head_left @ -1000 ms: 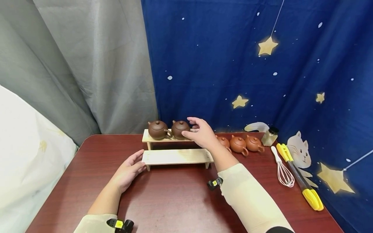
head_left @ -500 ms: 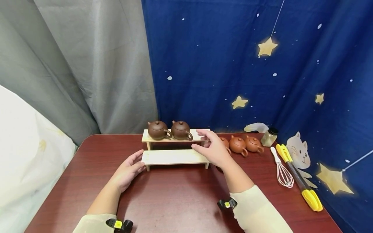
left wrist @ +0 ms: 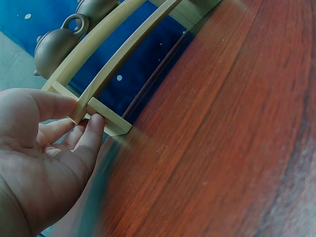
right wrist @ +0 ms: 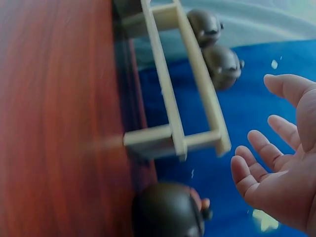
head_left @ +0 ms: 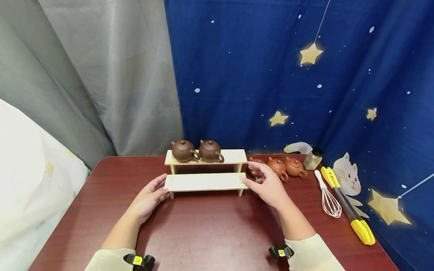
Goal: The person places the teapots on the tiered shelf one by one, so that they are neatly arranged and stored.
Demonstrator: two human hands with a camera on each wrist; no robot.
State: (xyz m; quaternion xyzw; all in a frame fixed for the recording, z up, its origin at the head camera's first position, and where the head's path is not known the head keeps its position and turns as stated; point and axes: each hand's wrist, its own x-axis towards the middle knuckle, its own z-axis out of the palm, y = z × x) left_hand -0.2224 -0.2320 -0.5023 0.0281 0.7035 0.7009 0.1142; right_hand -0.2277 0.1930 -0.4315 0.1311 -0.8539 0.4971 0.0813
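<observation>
My left hand (head_left: 149,197) holds the left end of a pale two-step wooden shelf (head_left: 207,181), thumb and fingers at the lower board's corner, as the left wrist view shows closely. Two dark brown teapots, one at the left end (head_left: 183,151) and one beside it (head_left: 209,151), stand on the upper step with handles toward the right. My right hand (head_left: 270,187) hovers by the lower step's right end, fingers loosely spread and holding nothing. Below it in the right wrist view is another dark teapot (right wrist: 168,210), mostly hidden behind the hand in the head view.
Reddish-brown teapots (head_left: 277,167) stand in a row at the back right, one partly covered by the right hand. Beyond them are a jar with a black lid (head_left: 313,159), a white whisk (head_left: 330,199) and yellow-tipped tongs (head_left: 349,207). Curtains hang behind the table (head_left: 203,233).
My right hand has drawn away from the second dark teapot on the upper step and moved right and nearer, past the shelf's right end. My left hand stays put.
</observation>
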